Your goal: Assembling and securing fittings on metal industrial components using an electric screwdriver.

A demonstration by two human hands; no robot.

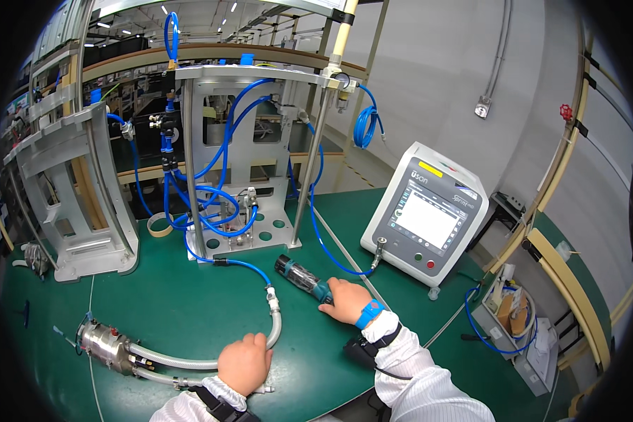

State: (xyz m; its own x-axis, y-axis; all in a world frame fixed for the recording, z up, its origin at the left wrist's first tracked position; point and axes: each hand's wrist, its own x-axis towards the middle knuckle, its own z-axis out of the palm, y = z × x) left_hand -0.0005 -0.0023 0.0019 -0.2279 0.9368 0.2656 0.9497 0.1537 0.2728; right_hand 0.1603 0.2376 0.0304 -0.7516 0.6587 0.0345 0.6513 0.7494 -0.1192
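My right hand [347,302] is closed around the near end of a teal and black cordless screwdriver [301,277], which lies slanting on the green table. My left hand [245,364] is curled over a clear ribbed hose [176,361]; its fingertips are partly hidden. Leftward the hose runs to a shiny metal cylinder [105,347] lying on its side. From beyond my left hand it bends up to a white fitting [272,301], where a blue air tube [250,265] joins. A small white hose end [264,389] pokes out beside the left wrist.
A metal fixture [309,165] with coiled blue tubes stands ahead, another frame [109,204] at the left. A tape roll [160,225] sits between them. On the right are a white tester [429,211] with a screen and grey bins [506,323] beside the green table [176,295].
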